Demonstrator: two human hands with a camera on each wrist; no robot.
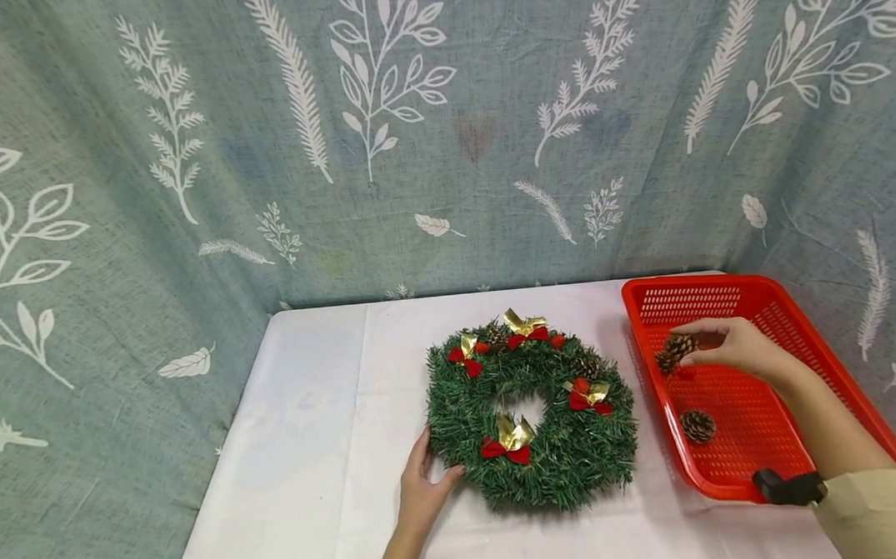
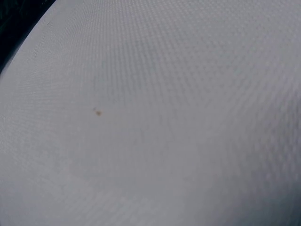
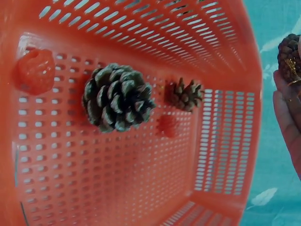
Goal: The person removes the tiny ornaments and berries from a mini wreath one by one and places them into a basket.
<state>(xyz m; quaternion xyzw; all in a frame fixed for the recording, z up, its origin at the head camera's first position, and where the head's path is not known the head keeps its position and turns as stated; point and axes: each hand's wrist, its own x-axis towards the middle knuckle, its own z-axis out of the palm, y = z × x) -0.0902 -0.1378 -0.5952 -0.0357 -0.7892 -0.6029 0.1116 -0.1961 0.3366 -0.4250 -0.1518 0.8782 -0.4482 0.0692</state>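
Note:
A green wreath [image 1: 463, 441] with gold-and-red bows, red berries and pine cones lies on the white table. At its lower left edge my left hand [image 1: 420, 489] holds the rim between thumb and fingers. My right hand [image 1: 740, 350] is over the red basket [image 1: 775, 290], pinching a pine cone [image 1: 681, 346]. In the right wrist view this pine cone [image 3: 288, 54] shows a gold tie at the right edge. Inside the basket are a large pine cone [image 3: 117, 99], a smaller pine cone [image 3: 186, 95] and two red berries [image 3: 35, 71].
The basket stands at the table's right side, beside the wreath. Patterned blue-green curtains [image 1: 482, 211] enclose the table [image 1: 304, 419] at the back and sides. White tablecloth [image 2: 155, 132] fills most of the left wrist view, with a dark shape in its top left corner.

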